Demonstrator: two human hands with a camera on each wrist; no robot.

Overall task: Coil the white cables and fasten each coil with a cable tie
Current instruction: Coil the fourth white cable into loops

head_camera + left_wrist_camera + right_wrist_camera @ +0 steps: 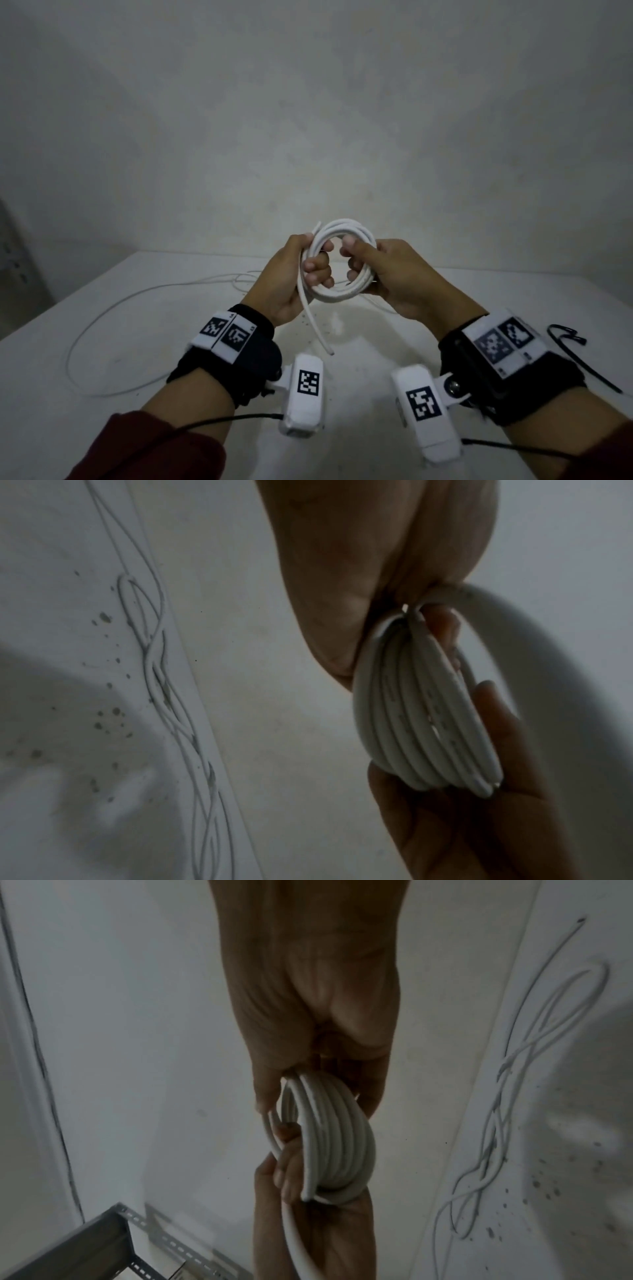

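Note:
Above the white table [171,342] both my hands hold a coil of thick white cable [343,226] with several turns. My left hand [317,270] grips the coil's left side, fingers curled through the ring. My right hand [359,265] grips the right side, thumb on top. A loose tail end [315,322] hangs down from the left hand toward the table. In the left wrist view, the coil [421,723] sits between my left hand [342,561] and my right hand [462,818]. The right wrist view shows the coil [335,1137] held the same way.
A second, thin white cable [102,308] lies loose and tangled on the table's left and back part, also visible as a thin cable [154,669] and a thin cable [496,1110]. A thin black strip [582,363] lies at the table's right. A grey metal rack [103,1245] stands beside the table.

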